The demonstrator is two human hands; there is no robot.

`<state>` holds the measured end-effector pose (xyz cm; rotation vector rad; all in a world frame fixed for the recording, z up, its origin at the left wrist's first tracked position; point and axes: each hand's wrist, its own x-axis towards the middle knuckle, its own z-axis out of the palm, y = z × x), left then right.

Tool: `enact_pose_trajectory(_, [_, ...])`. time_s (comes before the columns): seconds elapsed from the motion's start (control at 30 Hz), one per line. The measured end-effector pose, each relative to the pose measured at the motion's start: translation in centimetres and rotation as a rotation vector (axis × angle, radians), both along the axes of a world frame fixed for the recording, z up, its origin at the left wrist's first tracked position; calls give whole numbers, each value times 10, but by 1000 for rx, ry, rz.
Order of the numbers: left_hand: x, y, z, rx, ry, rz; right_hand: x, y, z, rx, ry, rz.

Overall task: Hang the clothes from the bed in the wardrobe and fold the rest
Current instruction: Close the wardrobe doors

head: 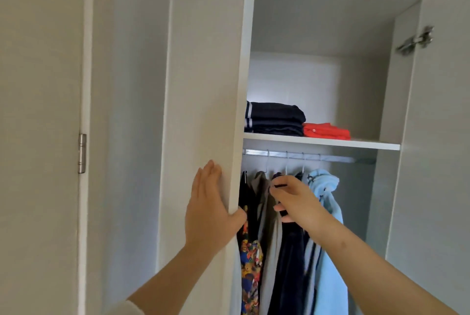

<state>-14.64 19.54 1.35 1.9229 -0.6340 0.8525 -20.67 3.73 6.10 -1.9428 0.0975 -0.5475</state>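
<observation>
Fingers (207, 174) of the left hand (207, 209) lay flat on the door (201, 85); the right hand (292, 199) pinched a dark garment (287, 258) under the rail (305, 155). Hanging seemed under way; settling its hanger looked next. I counted five hanging garments, two folded piles.

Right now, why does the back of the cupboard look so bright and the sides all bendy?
In the head view, a bright washed-out patch glows on the back wall above the folded dark clothes. The wide-angle lens bows the wardrobe door, which the left hand presses. The right hand gripping the dark garment looks slightly smeared. The hanging space lies in shadow.
</observation>
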Motion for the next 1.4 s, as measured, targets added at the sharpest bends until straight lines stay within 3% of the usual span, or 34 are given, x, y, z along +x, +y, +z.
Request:
enact_pose_trajectory(0.17, [11,-67,6,165,48,61,-15,-54,-2,22,5,-67])
enact_pose_trajectory(0.4, [31,-126,27,647,239,45,-38,-124,-4,-5,-7,-161])
enact_pose_trajectory(0.47, [23,-147,33,746,162,32,-47,-142,-6,-11,-26,-186])
enact_pose_trajectory(0.57, [-3,-187,45,639,-104,-22,-68,-171,-3,-33,-126,-271])
enact_pose_trajectory(0.63, [-25,-215,57,507,-139,-140,-87,-191,1,-84,-176,-351])
enact_pose_trajectory(0.83, [-82,-298,63,352,-11,-453,-160,-251,5,-190,-282,-657])
enact_pose_trajectory(0.97, [-117,-341,51,300,87,-643,-202,-276,-1,-418,-192,-858])
enact_pose_trajectory(1.13, [-145,-374,40,298,114,-779,-235,-295,-11,-509,-226,-1088])
enact_pose_trajectory(1.27, [-153,-384,42,290,127,-833,-248,-308,-9,-411,-241,-1188])
enact_pose_trajectory(1.4, [-154,-381,43,285,127,-853,-246,-315,-8,-134,-172,-980])
